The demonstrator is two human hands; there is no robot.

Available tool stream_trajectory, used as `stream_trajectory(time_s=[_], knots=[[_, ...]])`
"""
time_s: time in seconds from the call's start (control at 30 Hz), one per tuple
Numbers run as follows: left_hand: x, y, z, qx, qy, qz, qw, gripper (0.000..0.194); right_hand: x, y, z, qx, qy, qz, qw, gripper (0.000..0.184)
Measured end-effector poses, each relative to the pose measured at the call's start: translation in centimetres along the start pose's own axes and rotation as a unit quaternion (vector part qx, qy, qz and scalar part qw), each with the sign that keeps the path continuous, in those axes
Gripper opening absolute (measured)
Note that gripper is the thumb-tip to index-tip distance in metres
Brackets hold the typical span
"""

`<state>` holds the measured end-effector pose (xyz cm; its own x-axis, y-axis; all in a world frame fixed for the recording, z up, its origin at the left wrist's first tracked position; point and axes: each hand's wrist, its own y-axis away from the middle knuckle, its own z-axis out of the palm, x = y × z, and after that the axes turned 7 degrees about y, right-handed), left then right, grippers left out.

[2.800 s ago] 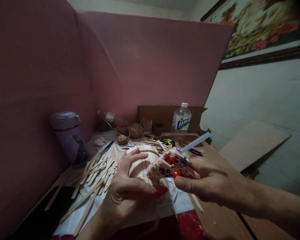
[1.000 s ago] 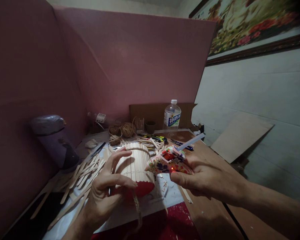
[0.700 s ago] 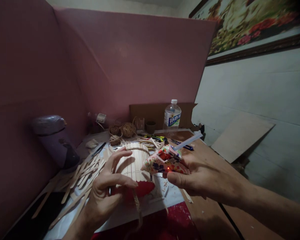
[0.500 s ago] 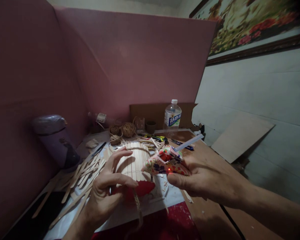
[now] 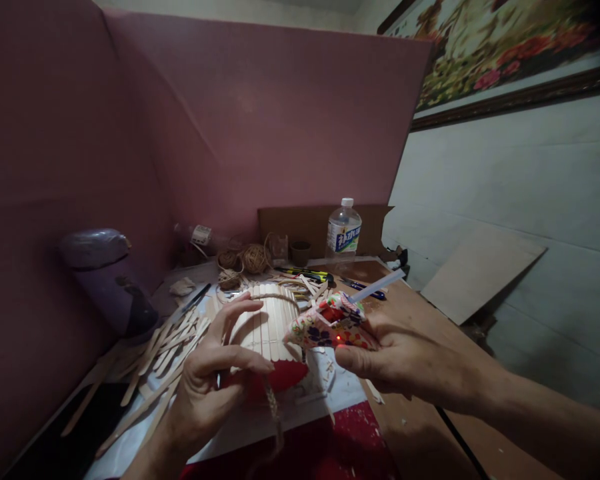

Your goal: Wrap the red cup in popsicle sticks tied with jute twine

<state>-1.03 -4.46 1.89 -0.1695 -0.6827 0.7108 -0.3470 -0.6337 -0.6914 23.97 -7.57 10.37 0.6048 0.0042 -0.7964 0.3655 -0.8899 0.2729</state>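
Observation:
My left hand (image 5: 213, 367) grips the near left side of a rounded craft piece (image 5: 267, 327) made of pale wooden sticks laid side by side. Twine runs across its top, its near end is red, and a braided cord (image 5: 273, 403) hangs down from it. Wrapped in flower-patterned cloth, a hot glue gun (image 5: 325, 327) is in my right hand (image 5: 395, 350). A glue stick (image 5: 377, 285) pokes out of its back and a small red light glows on its side. The gun's tip points left, close to the craft piece's right edge; whether they touch I cannot tell.
Loose wooden sticks (image 5: 170, 353) lie in a heap on the left, near a purple tumbler (image 5: 113, 287). Behind the craft piece are twine balls (image 5: 254, 259), a small pot (image 5: 301, 253), a yellow-black cutter (image 5: 310, 274), blue-handled pliers (image 5: 363, 288) and a plastic bottle (image 5: 345, 230).
Both hands keep their holds on the craft piece and the glue gun, almost unmoved. The whole view has shifted very slightly.

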Motion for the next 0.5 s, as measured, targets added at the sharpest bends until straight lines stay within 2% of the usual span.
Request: stream_trajectory(time_s=[0.17,0.5], knots=[[-0.12,-0.02,-0.18,-0.003,-0.006,0.004,1.0,0.028,0.23,-0.01,0.01,-0.014,-0.004,-0.033,0.999,0.042],[0.02,-0.14,-0.02,0.009,-0.004,0.006,1.0,0.027,0.84,0.04,-0.02,0.013,0.003,0.003,1.0,0.049]])
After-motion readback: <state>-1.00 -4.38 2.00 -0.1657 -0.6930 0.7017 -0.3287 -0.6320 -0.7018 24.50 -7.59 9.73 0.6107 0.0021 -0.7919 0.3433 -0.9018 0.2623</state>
